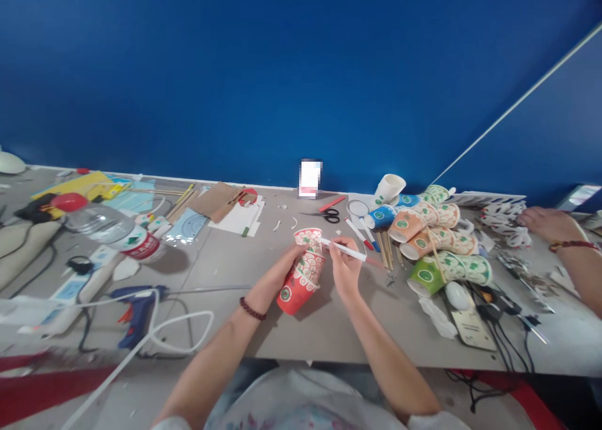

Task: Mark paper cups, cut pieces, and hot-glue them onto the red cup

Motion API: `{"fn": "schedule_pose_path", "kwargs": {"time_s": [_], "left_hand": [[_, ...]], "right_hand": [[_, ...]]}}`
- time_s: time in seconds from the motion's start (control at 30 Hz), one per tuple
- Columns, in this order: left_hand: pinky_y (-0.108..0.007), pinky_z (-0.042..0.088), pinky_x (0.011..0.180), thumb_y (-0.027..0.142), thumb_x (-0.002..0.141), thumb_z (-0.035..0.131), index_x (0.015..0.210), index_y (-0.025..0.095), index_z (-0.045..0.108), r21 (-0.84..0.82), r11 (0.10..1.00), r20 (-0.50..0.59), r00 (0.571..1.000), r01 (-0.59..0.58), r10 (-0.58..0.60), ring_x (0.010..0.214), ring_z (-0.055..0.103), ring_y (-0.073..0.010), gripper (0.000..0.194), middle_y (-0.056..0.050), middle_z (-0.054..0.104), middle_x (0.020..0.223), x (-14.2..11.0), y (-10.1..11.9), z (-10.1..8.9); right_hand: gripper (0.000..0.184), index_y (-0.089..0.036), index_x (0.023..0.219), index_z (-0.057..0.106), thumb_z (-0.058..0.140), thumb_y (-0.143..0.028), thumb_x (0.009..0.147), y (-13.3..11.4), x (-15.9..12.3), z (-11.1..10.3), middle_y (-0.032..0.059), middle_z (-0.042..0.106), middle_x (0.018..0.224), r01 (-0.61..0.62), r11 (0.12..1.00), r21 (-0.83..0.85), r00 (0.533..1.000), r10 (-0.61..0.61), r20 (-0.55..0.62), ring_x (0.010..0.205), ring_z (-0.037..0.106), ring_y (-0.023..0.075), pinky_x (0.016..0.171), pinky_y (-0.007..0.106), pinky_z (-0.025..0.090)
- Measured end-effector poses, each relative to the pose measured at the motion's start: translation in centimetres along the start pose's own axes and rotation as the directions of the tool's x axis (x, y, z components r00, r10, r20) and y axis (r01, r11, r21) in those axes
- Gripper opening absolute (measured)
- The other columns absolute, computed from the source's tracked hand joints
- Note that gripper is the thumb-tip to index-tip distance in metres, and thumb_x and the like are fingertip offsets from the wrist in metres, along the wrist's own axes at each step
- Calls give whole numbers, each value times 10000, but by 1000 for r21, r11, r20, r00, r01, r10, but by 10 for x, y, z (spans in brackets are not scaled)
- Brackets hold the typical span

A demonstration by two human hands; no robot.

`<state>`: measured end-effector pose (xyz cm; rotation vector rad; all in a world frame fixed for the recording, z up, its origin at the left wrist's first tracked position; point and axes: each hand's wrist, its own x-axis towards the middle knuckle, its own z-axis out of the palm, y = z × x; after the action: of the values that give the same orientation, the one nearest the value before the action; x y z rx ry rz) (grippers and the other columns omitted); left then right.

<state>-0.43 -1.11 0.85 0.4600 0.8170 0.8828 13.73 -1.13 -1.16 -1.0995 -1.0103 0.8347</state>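
Note:
My left hand is wrapped round a set of red and white patterned paper cups, joined in a line and tilted over the table. In my right hand is a white marker pen, its tip end near the upper cup's rim. Whether the tip touches the cup I cannot tell. Black-handled scissors lie beyond the cups, beside a red strip. To the right are more markers with red and blue ends and several thin wooden sticks.
Several joined paper cups lie at the right, near a co-worker's hand. A blue glue gun, looping white cable, power strip and water bottle occupy the left. A lit phone screen stands against the blue wall.

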Motion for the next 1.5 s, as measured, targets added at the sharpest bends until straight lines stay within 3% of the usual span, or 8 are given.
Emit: {"fn": "schedule_pose_path", "kwargs": {"time_s": [0.53,1.03,1.33,1.5], "left_hand": [[-330,546,678,313,823,583,908,105,676,-72,986,79,986,151,-146,666,667,-202,243,-106,724,796,24,-3,-12],[-286,525,707,287,763,678,867,118,686,-62,998,32,999,21,-19,679,653,-171,198,-87,722,819,16,-5,-4],[-305,538,664,331,787,636,915,114,675,-63,994,73,994,86,-81,651,660,-191,255,-101,721,808,20,-8,-10],[-303,541,673,312,798,616,897,114,671,-34,998,55,997,53,-51,655,660,-191,227,-98,716,782,24,-6,-13]], "right_hand": [[281,-179,844,549,654,-425,755,13,8,-3,-8,573,770,-40,999,24,999,40,-8,692,594,148,691,321,518],[253,-188,873,538,635,-401,778,10,10,-5,14,587,816,-17,1000,14,1000,17,9,779,622,175,759,351,524],[241,-190,861,543,643,-392,776,5,11,-3,2,577,817,-46,998,39,999,45,28,751,620,160,708,333,546],[266,-188,859,543,650,-416,771,4,11,-2,-2,580,785,-63,996,68,997,59,57,732,620,157,736,342,544]]}}
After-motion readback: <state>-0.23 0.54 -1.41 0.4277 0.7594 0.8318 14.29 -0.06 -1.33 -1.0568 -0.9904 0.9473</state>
